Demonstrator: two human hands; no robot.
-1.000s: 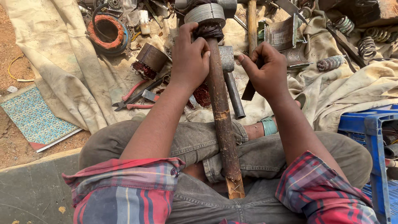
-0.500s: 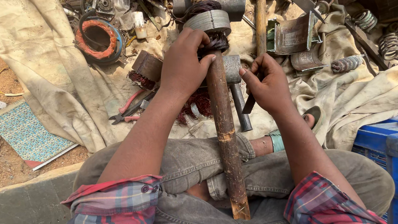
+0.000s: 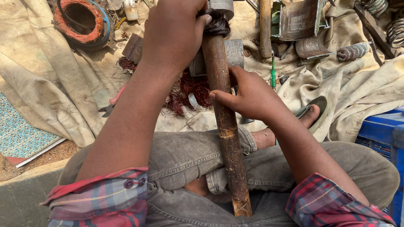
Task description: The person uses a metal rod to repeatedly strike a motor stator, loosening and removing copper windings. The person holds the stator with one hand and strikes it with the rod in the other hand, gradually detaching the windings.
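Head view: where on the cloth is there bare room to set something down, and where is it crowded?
Bare cloth lies at left, between the orange coil above and the patterned tile below. It is crowded around the wooden handle: copper wire, pliers and metal housings fill the middle and top right.

Dirt floor (image 3: 50, 153), soiled beige cloth (image 3: 50, 90) spread over it, bearing copper wire coil (image 3: 80, 21), red-handled pliers (image 3: 112, 103), loose copper strands (image 3: 191, 90), green screwdriver (image 3: 273, 73), curved metal shells (image 3: 301, 19), patterned tile (image 3: 19, 134) alongside.
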